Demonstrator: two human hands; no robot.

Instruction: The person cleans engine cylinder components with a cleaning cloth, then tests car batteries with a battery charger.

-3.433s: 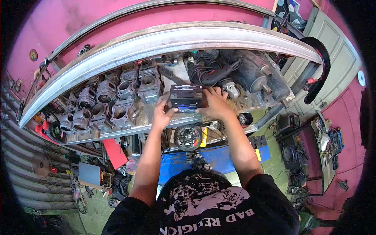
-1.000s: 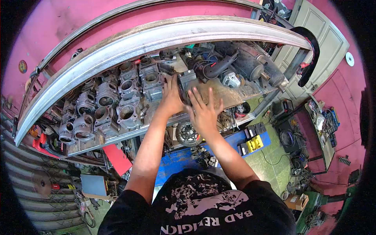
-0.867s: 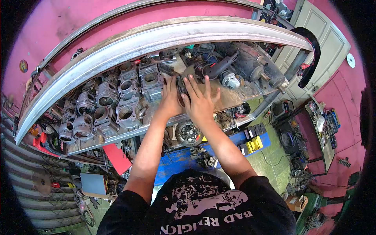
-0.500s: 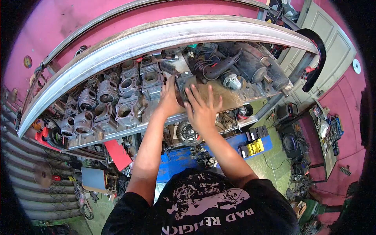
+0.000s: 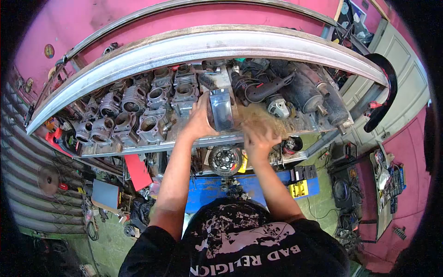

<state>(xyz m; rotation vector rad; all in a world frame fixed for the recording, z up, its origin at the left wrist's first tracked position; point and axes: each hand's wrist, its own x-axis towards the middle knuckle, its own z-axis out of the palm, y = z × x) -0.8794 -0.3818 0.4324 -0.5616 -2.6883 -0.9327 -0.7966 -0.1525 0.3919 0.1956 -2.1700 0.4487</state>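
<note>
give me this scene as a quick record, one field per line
left hand: against the left side of the black box, thumb at its near end
right hand: off the box, low over the near edge of the bench, blurred; grip unclear
box: black, glossy top, on the bench
bench: worn wood
bench left: rows of metal engine parts
bench right: grinder, mufflers
below bench: round slotted disc

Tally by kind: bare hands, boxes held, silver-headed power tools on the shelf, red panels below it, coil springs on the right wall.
Bare hands, left hand and right hand: 2
Black box: 1
Silver-headed power tool: 1
Red panel: 1
Coil spring: 1
Total: 6
</note>
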